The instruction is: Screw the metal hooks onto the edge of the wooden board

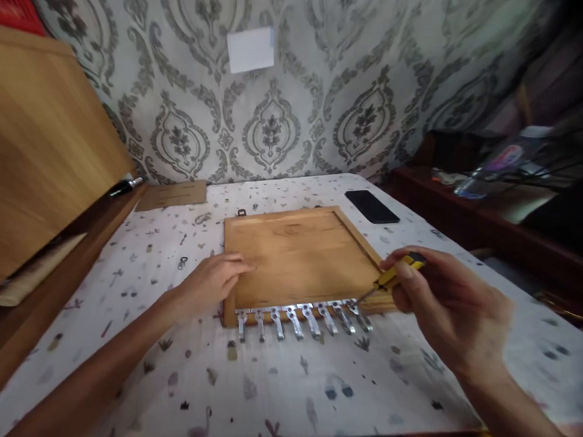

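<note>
A square wooden board (298,257) lies flat on the patterned tablecloth (279,386). Along its near edge runs a metal strip with several hooks (303,316) pointing toward me. My left hand (212,283) rests on the board's left edge, fingers flat and slightly spread. My right hand (434,296) is closed around a small screwdriver with a yellow handle (395,273); its thin tip touches the right end of the hook strip.
A black phone (371,206) lies at the table's far right. A brown cardboard sheet (173,195) sits at the far left by the wallpapered wall. Wooden furniture (37,146) stands at the left, with a pen (124,186) on its ledge. A cluttered dark shelf (502,177) is at the right.
</note>
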The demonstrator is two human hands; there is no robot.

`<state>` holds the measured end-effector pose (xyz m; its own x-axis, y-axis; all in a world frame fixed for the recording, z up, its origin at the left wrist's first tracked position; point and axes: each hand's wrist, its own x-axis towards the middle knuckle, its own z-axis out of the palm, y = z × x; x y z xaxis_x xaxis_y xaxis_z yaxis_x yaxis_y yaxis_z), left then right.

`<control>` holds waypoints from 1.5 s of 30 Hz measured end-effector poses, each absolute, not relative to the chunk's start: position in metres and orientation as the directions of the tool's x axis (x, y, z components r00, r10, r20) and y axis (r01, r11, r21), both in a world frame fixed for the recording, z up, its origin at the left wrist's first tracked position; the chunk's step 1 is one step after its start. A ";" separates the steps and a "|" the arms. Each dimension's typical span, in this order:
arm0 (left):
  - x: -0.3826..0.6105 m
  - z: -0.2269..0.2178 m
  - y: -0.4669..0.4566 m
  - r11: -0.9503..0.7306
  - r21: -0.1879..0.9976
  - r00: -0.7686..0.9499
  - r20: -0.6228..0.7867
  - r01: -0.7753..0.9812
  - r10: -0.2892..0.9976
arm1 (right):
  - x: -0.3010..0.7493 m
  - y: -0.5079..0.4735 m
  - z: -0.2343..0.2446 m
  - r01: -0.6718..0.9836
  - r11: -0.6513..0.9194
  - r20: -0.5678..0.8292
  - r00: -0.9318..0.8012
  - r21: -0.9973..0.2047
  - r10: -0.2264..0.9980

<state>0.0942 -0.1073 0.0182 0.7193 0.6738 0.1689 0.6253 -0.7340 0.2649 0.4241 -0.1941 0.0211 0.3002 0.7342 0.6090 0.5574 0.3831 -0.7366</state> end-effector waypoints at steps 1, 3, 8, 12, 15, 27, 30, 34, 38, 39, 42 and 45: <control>0.084 0.015 -0.105 -0.709 0.262 0.684 0.194 0.655 0.703 | 0.424 -0.194 0.023 0.567 0.371 0.604 0.302 -0.736 0.738; 0.065 0.010 -0.096 -0.650 0.271 0.604 0.241 0.710 0.760 | 0.424 -0.195 0.025 0.591 0.336 0.590 0.309 -0.734 0.746; 0.019 0.001 -0.053 -0.361 0.266 0.279 0.302 0.894 0.912 | 0.425 -0.194 0.025 0.650 0.292 0.599 0.315 -0.701 0.736; -0.010 -0.004 -0.021 -0.204 0.248 0.126 0.299 0.947 0.946 | 0.426 -0.194 0.025 0.648 0.289 0.595 0.319 -0.705 0.738; -0.019 -0.007 -0.008 -0.153 0.237 0.086 0.271 0.959 0.959 | 0.424 -0.195 0.027 0.632 0.292 0.591 0.332 -0.718 0.736; -0.010 -0.008 -0.018 -0.199 0.078 0.179 0.207 0.977 0.962 | 0.430 -0.192 0.021 0.628 0.310 0.598 0.317 -0.714 0.736; -0.009 -0.006 -0.014 -0.191 0.036 0.182 0.180 0.981 0.967 | 0.430 -0.192 0.020 0.634 0.346 0.632 0.300 -0.692 0.714; -0.009 -0.003 -0.007 -0.183 -0.021 0.184 0.144 0.983 0.972 | 0.430 -0.191 0.018 0.596 0.396 0.645 0.283 -0.698 0.710; -0.006 -0.001 -0.004 -0.184 -0.064 0.191 0.126 0.981 0.973 | 0.430 -0.191 0.016 0.587 0.397 0.641 0.292 -0.706 0.710; -0.005 -0.001 -0.004 -0.186 -0.072 0.193 0.125 0.980 0.973 | 0.431 -0.191 0.015 0.582 0.397 0.639 0.294 -0.710 0.711; -0.003 0.001 -0.005 -0.192 -0.091 0.203 0.130 0.977 0.970 | 0.431 -0.192 0.016 0.559 0.395 0.623 0.303 -0.729 0.721; -0.002 0.002 -0.009 -0.204 -0.095 0.216 0.138 0.974 0.967 | 0.431 -0.192 0.016 0.520 0.397 0.603 0.320 -0.756 0.731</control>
<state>-0.0021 -0.0085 0.0022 0.2156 0.9667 0.1379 0.9744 -0.2038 -0.0948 0.4306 -0.1918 0.0164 0.3196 0.7307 0.6033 0.5204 0.3967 -0.7562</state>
